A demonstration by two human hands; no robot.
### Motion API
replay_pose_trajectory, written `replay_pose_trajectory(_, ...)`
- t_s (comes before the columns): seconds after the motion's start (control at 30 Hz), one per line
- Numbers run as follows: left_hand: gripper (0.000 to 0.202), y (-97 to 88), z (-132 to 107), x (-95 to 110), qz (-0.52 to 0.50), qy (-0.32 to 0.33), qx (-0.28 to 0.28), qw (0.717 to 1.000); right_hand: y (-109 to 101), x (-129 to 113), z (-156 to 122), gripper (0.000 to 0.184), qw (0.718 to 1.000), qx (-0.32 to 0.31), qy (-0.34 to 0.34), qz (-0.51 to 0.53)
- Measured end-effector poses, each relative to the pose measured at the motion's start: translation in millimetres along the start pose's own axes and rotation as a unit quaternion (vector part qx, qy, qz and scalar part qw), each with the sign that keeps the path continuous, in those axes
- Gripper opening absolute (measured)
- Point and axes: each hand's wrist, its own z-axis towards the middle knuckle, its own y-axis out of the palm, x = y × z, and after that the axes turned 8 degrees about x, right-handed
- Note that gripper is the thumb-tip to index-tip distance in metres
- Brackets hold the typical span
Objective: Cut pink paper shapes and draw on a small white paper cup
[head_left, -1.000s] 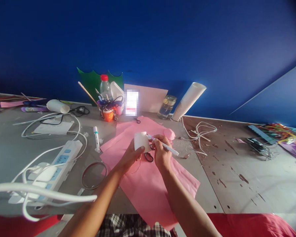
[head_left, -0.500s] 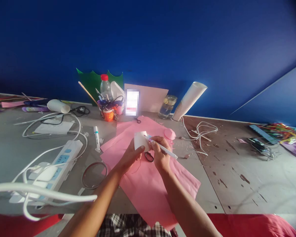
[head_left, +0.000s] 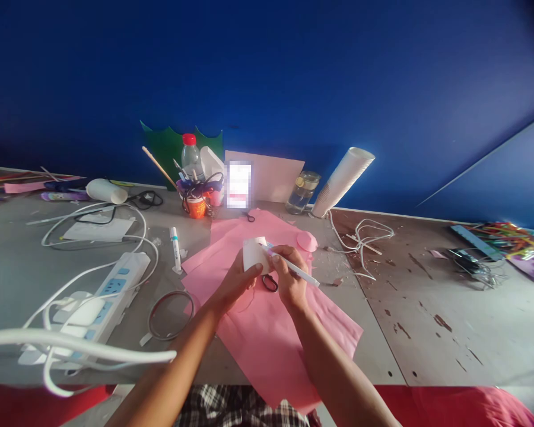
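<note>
My left hand is closed on a small white paper piece, its thumb across the lower edge. In my right hand is a white marker, gripped like a pen and slanting up to the left, its tip at the upper right part of the white piece. Both hands are over sheets of pink paper. Between them shows a dark scissor handle; the rest of it is hidden. A rounded pink paper piece lies beyond my right hand.
A capped marker, a tape roll and a power strip with white cables lie left. Behind stand an orange cup of tools, a lit screen, a glass jar and stacked paper cups.
The marker's rear end has shifted very slightly left. Both hands keep their hold and place, and the view has moved a touch.
</note>
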Motion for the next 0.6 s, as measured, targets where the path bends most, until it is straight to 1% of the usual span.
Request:
replay_pose_trajectory(0.27,0.065,-0.4,0.9,-0.5,-0.03,-0.002,-0.015,0.999,1.1,9.3,1.7,0.012,0.996,0.028,0.06,0.064)
replay_pose_trajectory(0.47,0.068,1.2,-1.1,2.7,-0.045,0.002,-0.014,0.999,1.6,13.4,4.7,0.012,0.987,0.047,0.105,0.11)
replay_pose_trajectory(0.6,0.066,2.4,-2.2,4.9,-0.053,0.012,-0.027,0.998,0.4,13.5,5.7,0.013,0.984,0.048,0.113,0.132)
